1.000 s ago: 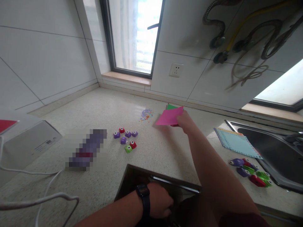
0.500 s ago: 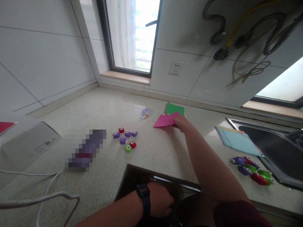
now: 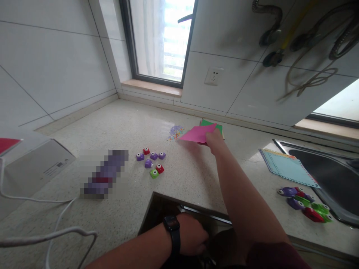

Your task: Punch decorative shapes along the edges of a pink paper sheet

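My right hand (image 3: pixel 214 140) reaches out over the counter, its fingers pinched on the near right edge of a pink sheet of paper (image 3: pixel 196 134). The sheet is raised and tilted. It partly covers a stack of paper with a green sheet (image 3: pixel 212 123) on top. My left hand (image 3: pixel 193 234), with a black watch at the wrist, is low over the open drawer, its fingers curled in. Whatever those fingers may hold is hidden. Left of the pink sheet lies a scatter of tiny purple and coloured paper bits (image 3: pixel 176 131). Several small craft punches (image 3: pixel 148 163), purple, red and green, stand nearer.
More purple, red and green punches (image 3: pixel 305 203) lie at the right beside the sink (image 3: pixel 336 186). Light blue patterned sheets (image 3: pixel 291 170) rest near its rim. On the left are a white box (image 3: pixel 42 160), white cables (image 3: pixel 47 233) and a blurred purple object (image 3: pixel 106 173).
The pink sheet is lifted a little higher, away from the counter, still in my right hand. My left hand stays by the drawer. The whole view has shifted slightly.
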Available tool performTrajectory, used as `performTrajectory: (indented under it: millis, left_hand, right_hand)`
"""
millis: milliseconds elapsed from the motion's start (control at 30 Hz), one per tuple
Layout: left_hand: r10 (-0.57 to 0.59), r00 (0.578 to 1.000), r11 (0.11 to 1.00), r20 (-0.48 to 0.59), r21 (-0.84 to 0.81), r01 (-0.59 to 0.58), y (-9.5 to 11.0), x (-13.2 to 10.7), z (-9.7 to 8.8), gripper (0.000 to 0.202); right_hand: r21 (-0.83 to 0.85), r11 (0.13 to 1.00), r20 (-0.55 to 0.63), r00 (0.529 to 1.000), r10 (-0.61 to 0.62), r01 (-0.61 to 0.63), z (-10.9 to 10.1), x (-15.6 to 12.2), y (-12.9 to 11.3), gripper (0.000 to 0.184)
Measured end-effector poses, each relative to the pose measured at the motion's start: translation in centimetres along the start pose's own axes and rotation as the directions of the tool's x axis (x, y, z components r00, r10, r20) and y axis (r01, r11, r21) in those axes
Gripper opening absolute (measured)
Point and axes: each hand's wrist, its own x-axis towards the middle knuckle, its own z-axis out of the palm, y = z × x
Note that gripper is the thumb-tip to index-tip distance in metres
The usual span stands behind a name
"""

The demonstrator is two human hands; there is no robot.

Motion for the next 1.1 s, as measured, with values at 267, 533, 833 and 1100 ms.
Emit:
performTrajectory:
  millis: [267, 533, 833, 1100]
  left_hand:
    - [0.001, 1.0, 0.999, 0.0, -0.035, -0.001, 0.2, -0.2, -0.2, 0.028]
    - [0.006, 1.0, 1.0, 0.011, -0.031, -0.005, 0.4, -0.5, -0.7, 0.028]
    - [-0.002, 1.0, 1.0, 0.004, 0.018, 0.002, 0.5, -0.4, -0.3, 0.026]
    - [-0.017, 1.0, 1.0, 0.016, 0.006, 0.017, 0.5, -0.4, -0.5, 0.03]
  right_hand:
    - [-0.054, 0.998, -0.079, 0.997, 0.008, -0.012, -2.7, -8.0, 1.6, 0.093]
    - [-0.314, 0.945, 0.117, 0.992, -0.055, 0.09, -1.5, -13.1, 3.8, 0.034]
    - [-0.369, 0.925, 0.188, 0.982, -0.019, 0.088, 1.8, -14.3, 3.5, 0.047]
    - [-0.296, 0.953, 0.202, 0.979, 0.006, 0.055, 3.7, -11.7, 2.8, 0.052]
